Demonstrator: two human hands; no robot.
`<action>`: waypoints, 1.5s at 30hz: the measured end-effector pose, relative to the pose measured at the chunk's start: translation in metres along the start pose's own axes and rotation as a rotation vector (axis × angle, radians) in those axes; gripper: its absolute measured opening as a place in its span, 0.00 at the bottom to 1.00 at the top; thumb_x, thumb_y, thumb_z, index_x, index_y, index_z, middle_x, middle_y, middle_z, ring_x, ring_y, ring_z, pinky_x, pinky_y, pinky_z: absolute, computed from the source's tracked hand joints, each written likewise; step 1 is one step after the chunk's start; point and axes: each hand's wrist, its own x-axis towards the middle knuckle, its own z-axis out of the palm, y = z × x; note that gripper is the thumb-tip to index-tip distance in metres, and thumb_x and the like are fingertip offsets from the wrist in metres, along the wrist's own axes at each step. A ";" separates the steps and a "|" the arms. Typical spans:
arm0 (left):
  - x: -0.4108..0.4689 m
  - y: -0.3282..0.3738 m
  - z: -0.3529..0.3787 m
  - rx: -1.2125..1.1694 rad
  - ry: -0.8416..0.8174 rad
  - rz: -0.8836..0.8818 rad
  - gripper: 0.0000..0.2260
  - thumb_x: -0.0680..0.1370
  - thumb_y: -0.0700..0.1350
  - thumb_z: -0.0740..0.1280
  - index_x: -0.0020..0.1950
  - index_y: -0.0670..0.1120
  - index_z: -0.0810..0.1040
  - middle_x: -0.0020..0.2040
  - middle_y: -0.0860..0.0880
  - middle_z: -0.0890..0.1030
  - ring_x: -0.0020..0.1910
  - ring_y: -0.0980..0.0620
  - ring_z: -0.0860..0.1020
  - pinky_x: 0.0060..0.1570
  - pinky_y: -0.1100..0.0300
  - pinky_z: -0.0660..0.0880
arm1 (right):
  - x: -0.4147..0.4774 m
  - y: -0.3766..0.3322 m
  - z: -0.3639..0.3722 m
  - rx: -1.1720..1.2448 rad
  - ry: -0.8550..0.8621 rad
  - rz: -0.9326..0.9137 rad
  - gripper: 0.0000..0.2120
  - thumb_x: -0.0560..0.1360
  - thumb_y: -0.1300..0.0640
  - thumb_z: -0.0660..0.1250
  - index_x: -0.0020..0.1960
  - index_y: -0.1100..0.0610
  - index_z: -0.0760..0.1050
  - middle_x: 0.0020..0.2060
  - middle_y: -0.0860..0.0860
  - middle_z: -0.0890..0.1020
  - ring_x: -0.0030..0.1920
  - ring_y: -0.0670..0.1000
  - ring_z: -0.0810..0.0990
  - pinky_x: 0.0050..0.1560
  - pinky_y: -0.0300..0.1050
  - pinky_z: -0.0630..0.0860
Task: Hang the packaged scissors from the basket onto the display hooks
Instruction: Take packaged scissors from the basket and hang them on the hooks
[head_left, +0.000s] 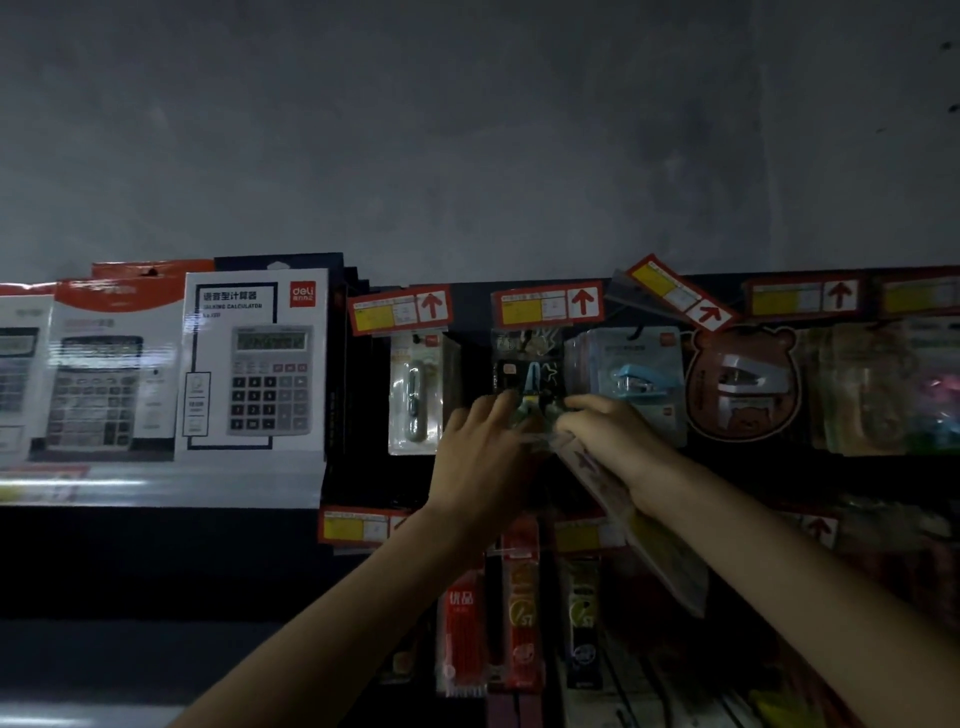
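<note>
two hands lift a scissors pack to a hook row, centre of the frame

grey wall (467, 130) fills the top; calculator boxes (254, 364) stand at left. the scissors pack (667, 558) slants from centre down to lower right, its top end at the hooks. the right hand (613, 436) grips that top end with curled fingers. the left hand (483, 452) reaches up beside it, fingers nearly straight, tips touching the lower edge of a hung pack (527, 374). a price tag (545, 306) sits just above.

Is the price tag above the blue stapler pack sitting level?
No: the price tag above the blue stapler pack is tilted, its right end lower than its left.
</note>
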 end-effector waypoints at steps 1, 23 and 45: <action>0.002 -0.001 0.001 -0.005 0.017 0.023 0.25 0.78 0.53 0.70 0.74 0.55 0.71 0.73 0.47 0.71 0.68 0.44 0.72 0.63 0.49 0.72 | 0.003 -0.001 0.000 0.019 -0.001 0.005 0.25 0.76 0.54 0.67 0.74 0.51 0.72 0.56 0.51 0.81 0.54 0.53 0.80 0.56 0.48 0.79; 0.053 -0.008 0.032 0.180 -0.175 0.025 0.13 0.81 0.42 0.65 0.65 0.46 0.77 0.62 0.46 0.79 0.59 0.44 0.79 0.52 0.51 0.74 | -0.012 0.036 -0.043 0.121 0.059 -0.186 0.08 0.80 0.56 0.68 0.55 0.52 0.84 0.46 0.47 0.85 0.50 0.47 0.82 0.52 0.43 0.76; 0.097 -0.025 0.086 0.229 -0.457 -0.016 0.19 0.83 0.54 0.64 0.73 0.51 0.73 0.74 0.45 0.69 0.71 0.42 0.70 0.65 0.45 0.71 | -0.003 0.051 -0.059 0.060 0.043 -0.241 0.15 0.80 0.55 0.67 0.43 0.67 0.81 0.35 0.59 0.85 0.48 0.68 0.81 0.50 0.54 0.78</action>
